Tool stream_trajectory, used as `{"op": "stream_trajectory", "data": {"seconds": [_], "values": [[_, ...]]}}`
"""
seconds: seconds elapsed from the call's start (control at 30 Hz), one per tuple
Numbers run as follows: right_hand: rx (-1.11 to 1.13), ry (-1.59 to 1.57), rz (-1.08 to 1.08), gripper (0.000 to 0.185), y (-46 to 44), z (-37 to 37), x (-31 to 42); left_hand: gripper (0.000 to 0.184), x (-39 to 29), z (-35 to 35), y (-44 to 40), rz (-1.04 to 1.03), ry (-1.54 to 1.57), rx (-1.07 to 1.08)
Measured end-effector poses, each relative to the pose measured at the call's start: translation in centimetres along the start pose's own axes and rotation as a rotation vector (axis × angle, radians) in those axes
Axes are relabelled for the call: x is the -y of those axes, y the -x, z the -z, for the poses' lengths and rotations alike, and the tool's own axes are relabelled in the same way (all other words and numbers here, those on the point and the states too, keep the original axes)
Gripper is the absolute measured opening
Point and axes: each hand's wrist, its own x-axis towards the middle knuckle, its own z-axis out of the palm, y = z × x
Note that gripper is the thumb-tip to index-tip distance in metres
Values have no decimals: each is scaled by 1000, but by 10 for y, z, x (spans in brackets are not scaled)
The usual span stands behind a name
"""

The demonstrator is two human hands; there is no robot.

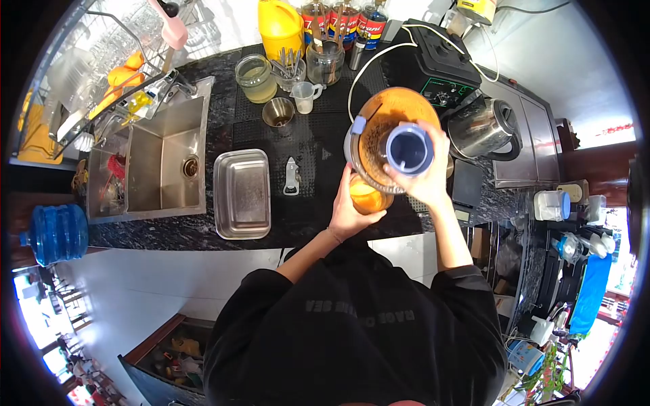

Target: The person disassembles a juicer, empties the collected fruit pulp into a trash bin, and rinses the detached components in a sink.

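My right hand (429, 177) is wrapped around the blue-grey feed tube (410, 150) of a juicer jug. The jug (406, 101) is broad and see-through, with orange contents, brown specks inside and a grey-blue latch (359, 126) on its rim. Just below its near edge, my left hand (352, 211) closes around a glass of orange juice (367, 197). Glass and jug overlap in view, and I cannot tell whether they touch or whether liquid passes between them.
A bottle opener (292, 177) and a steel tray (242, 229) lie left of my hands. Behind are a small metal bowl (278, 112), measuring cup (305, 99) and glass jar (256, 79). An electric kettle (482, 128) stands right; the sink (162, 169) is far left.
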Motion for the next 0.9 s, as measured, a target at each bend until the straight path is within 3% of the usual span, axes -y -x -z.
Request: {"op": "stream_trajectory", "data": {"seconds": [0.2,0.4,0.53,0.63,0.7,0.77,0.9], "values": [[59,-119,-208,78,-39,-7,-42,109,5,-5,-30,-157,-104,-57],[93,-180,-243,80,-39,-9,-51,112,6,-9,-32,-245,-108,-87],[-73,2,-113,83,-28,-12,-38,113,12,3,-26,-222,-119,-52],[-184,-212,-144,78,-4,-18,-33,114,13,17,-27,-236,-126,-32],[-425,-206,-331,65,23,-19,-25,114,14,22,-28,-236,-132,-23],[-613,-525,-582,60,41,-22,-15,114,17,22,-28,-230,-135,-29],[-548,-645,-734,61,73,-20,-19,115,20,19,-26,-214,-133,-30]]}}
